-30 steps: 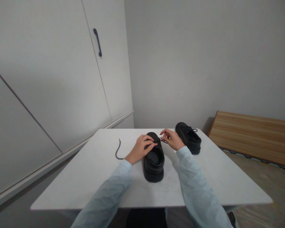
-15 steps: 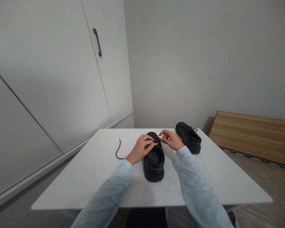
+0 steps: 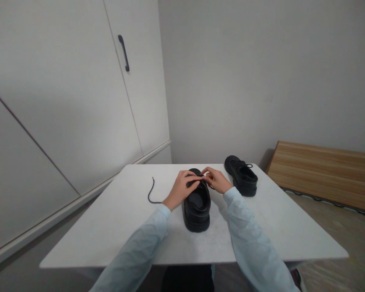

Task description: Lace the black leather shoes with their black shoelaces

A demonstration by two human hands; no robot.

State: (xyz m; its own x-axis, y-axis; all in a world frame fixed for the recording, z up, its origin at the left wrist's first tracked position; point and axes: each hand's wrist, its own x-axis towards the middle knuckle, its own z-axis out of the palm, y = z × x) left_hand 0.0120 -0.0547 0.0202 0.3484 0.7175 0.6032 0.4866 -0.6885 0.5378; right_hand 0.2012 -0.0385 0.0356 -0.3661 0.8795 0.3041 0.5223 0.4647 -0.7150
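A black shoe (image 3: 197, 219) stands on the white table in front of me, its toe pointing away. Over its lacing area my left hand (image 3: 182, 188) reaches in from the left, thumb and fingers closed near the eyelets. My right hand (image 3: 216, 179) comes from the right with thumb and forefinger pinched on the black shoelace. The fingertips of both hands meet above the tongue and hide most of the lacing. One end of the lace (image 3: 151, 191) lies curved on the table to the left, running under my left wrist.
A second black shoe (image 3: 242, 177), laced, sits at the table's back right. The white table (image 3: 115, 235) has its far edge by a grey wall. White cabinet doors with a dark handle (image 3: 123, 53) rise at the left. A wooden panel (image 3: 325, 174) stands at the right.
My right hand has shifted slightly left, and its fingertips now meet those of my left hand over the laces. The shoes stay in place.
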